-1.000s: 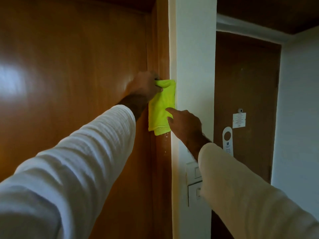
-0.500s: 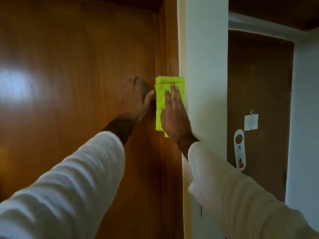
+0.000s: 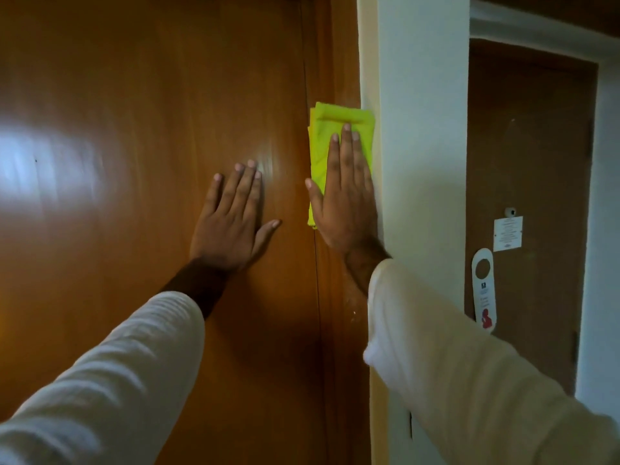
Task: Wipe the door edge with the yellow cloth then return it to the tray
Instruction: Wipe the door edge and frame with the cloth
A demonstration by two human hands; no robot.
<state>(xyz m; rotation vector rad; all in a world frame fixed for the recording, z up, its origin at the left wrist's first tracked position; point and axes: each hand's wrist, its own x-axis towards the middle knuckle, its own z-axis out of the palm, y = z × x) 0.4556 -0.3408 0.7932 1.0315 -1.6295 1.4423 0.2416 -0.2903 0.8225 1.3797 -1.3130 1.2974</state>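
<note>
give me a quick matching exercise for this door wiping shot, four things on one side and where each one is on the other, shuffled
Things
1. yellow cloth
2. left hand
3. right hand
4. door hanger

Places
A. flat on the wooden door panel, bare
B. on the far brown door
C. pressed flat on the cloth
D. against the door edge, beside the white wall

Pairs: 1-D, 2-A, 3-C, 4-B

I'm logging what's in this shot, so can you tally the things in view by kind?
Hands: 2, left hand and right hand
Cloths: 1, yellow cloth
Doors: 2, near door and far door
Door hangers: 1, door hanger
Paper notices: 1, notice
Total: 7
</note>
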